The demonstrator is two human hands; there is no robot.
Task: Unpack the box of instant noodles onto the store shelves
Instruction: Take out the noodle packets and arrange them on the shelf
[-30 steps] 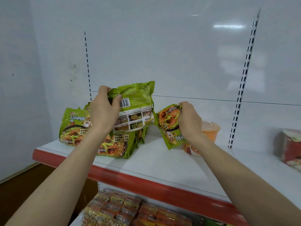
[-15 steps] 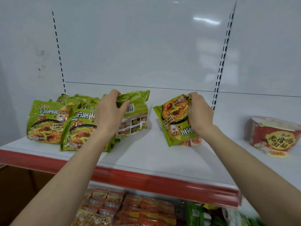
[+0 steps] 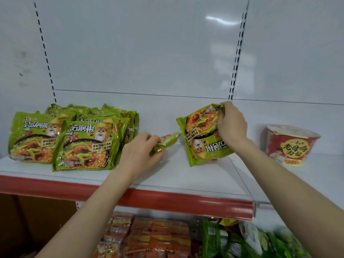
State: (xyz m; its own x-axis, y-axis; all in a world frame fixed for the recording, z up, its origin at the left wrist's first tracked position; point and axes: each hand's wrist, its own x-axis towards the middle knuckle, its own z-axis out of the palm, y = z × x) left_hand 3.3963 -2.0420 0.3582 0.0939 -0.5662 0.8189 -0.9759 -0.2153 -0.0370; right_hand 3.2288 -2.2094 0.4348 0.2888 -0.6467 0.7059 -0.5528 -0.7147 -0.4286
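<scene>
My left hand grips a green noodle packet edge-on, low over the white shelf, just right of the stacked packets. My right hand holds another green noodle packet by its top corner; the packet stands upside down, tilted, with its lower edge on the shelf. Several green packs stand in rows at the left of the shelf, faces toward me.
A red noodle bowl sits on the neighbouring shelf section at right. The shelf has a red front strip. Below it lie orange packets and green packets. A slotted upright divides the white back panel.
My left hand has moved its packet down and right, away from the stack, turning it edge-on near the shelf. The right hand still holds its packet. The view shifted right.
</scene>
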